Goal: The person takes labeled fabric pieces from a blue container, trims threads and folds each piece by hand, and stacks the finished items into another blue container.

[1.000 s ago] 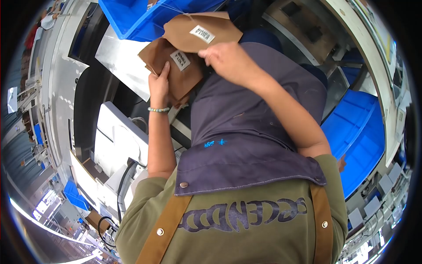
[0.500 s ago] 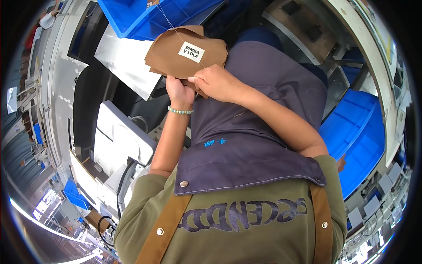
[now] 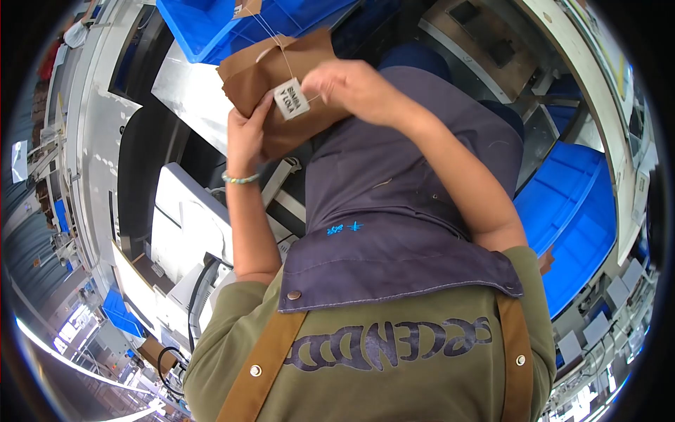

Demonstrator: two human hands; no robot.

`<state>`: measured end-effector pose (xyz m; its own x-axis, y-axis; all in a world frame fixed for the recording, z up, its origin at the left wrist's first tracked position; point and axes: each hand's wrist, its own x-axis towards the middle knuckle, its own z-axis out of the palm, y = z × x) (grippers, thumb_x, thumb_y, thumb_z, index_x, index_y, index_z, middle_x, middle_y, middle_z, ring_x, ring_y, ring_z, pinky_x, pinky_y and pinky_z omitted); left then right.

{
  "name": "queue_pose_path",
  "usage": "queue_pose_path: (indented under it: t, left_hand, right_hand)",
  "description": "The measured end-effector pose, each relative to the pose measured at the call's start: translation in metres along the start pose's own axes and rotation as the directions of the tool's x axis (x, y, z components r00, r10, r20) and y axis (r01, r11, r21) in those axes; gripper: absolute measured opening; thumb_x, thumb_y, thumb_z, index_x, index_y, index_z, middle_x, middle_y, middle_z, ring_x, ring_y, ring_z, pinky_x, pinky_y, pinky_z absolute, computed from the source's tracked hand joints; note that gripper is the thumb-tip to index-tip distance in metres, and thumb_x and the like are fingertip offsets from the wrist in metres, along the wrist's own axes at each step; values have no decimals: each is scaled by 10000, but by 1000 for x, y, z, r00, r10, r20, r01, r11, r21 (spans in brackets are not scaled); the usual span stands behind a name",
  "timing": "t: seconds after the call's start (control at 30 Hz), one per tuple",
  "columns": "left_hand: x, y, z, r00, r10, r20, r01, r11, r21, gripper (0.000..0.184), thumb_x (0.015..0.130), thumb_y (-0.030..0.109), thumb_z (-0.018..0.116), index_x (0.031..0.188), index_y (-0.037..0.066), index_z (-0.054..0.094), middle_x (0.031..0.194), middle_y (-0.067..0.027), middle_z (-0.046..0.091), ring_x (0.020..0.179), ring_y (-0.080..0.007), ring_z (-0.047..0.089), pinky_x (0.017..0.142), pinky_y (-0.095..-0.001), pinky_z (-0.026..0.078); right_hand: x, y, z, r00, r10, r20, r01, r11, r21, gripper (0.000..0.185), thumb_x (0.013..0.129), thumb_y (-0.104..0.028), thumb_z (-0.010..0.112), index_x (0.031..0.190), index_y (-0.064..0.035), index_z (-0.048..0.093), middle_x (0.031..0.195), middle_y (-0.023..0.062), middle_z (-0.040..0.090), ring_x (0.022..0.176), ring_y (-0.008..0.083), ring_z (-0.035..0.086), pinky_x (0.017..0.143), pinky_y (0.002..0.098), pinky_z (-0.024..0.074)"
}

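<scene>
Brown pieces (image 3: 304, 130) form a loose stack in my left hand (image 3: 247, 133), its thumb pressed on top and the fingers mostly hidden beneath. A white label (image 3: 291, 98) reading "BIMBA Y LOLA" lies over the upper piece, just right of my left thumb. Beside the label is my right hand (image 3: 344, 88), its fingers curled together; a thin thread runs between them and the label. More threads (image 3: 271, 32) stretch from the label up to a brown piece (image 3: 246, 8) at the blue bin.
A blue bin (image 3: 204, 32) stands at the top, beside a white sheet (image 3: 190, 91). White equipment (image 3: 186, 211) is on the left, with a black cable. Another blue bin (image 3: 583, 218) is on the right. A metal plate (image 3: 478, 56) lies at the upper right.
My left hand has moved left and up with the stack, which is now folded and tilted. The label has shifted slightly left and down. My right hand has risen away from my left hand.
</scene>
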<state>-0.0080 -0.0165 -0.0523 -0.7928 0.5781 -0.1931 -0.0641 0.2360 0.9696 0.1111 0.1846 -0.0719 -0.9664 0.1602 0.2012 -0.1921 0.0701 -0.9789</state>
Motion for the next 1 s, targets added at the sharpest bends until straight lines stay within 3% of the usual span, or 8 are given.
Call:
queue_pose_path:
  t: [0.2, 0.27, 0.33, 0.53, 0.77, 0.87, 0.97, 1.0]
  left_hand:
    - [-16, 54, -38, 901, -167, 399, -28, 898, 439, 268, 927, 170, 683, 1071, -56, 673, 860, -76, 718, 775, -93, 622, 737, -282, 512]
    - [-17, 62, -38, 854, -229, 467, -72, 837, 543, 266, 919, 168, 685, 1073, -49, 671, 835, -100, 715, 760, -103, 628, 731, -289, 516]
    - [-19, 67, -39, 829, -302, 471, -66, 783, 618, 259, 910, 159, 686, 1076, -39, 671, 827, -125, 711, 754, -115, 636, 731, -296, 519]
    - [-18, 60, -67, 871, -305, 385, -5, 777, 629, 260, 903, 156, 673, 1063, -50, 673, 836, -137, 718, 745, -144, 649, 740, -302, 522]
    - [-25, 90, -70, 921, -238, 308, -20, 761, 648, 235, 909, 133, 659, 1042, -61, 672, 826, -139, 715, 720, -144, 626, 711, -313, 508]
    - [-30, 108, -69, 945, -61, 322, -185, 713, 676, 237, 909, 117, 656, 1046, -76, 664, 851, -139, 721, 748, -134, 625, 725, -301, 506]
    - [-32, 114, -65, 974, 8, 228, -127, 848, 514, 360, 947, 109, 646, 1253, -61, 563, 1150, -93, 653, 1021, -152, 604, 876, -315, 494]
    - [-26, 108, -56, 989, 21, 148, -81, 909, 409, 419, 954, 106, 641, 1322, -52, 520, 1244, -103, 618, 1100, -172, 592, 932, -337, 484]
  right_hand:
    - [33, -5, 1, 976, -218, -9, 216, 971, -99, 276, 1019, -200, 514, 1075, 11, 682, 1089, 78, 661, 1025, 174, 617, 926, 274, 465]
    - [31, 10, 6, 982, -139, 130, 159, 974, -163, 309, 1016, -235, 516, 1128, 13, 663, 1131, 115, 672, 1003, 224, 639, 923, 312, 481]
    - [25, 12, -1, 956, 138, 261, -55, 952, -301, 326, 995, -282, 541, 1109, 0, 658, 1048, 132, 679, 929, 277, 661, 859, 358, 510]
    - [4, 28, -21, 937, 143, 317, 185, 566, -803, 319, 942, -343, 594, 886, -44, 692, 955, 132, 697, 905, 327, 670, 781, 430, 530]
    - [-9, 66, -7, 981, 101, 163, 77, 574, -815, 322, 953, -343, 573, 838, -56, 666, 797, 129, 680, 789, 345, 673, 722, 444, 544]
    - [-19, 71, 0, 999, 4, 36, 26, 604, -796, 323, 953, -319, 563, 816, -59, 699, 806, 128, 700, 785, 330, 689, 701, 446, 553]
    - [-19, 87, 5, 992, -83, 97, 127, 589, -798, 279, 949, -309, 550, 874, -105, 724, 873, 90, 714, 879, 302, 692, 726, 431, 554]
    - [-17, 73, 4, 991, 69, 116, 55, 580, -813, 283, 945, -318, 543, 891, -106, 723, 943, 88, 719, 910, 296, 691, 740, 428, 551]
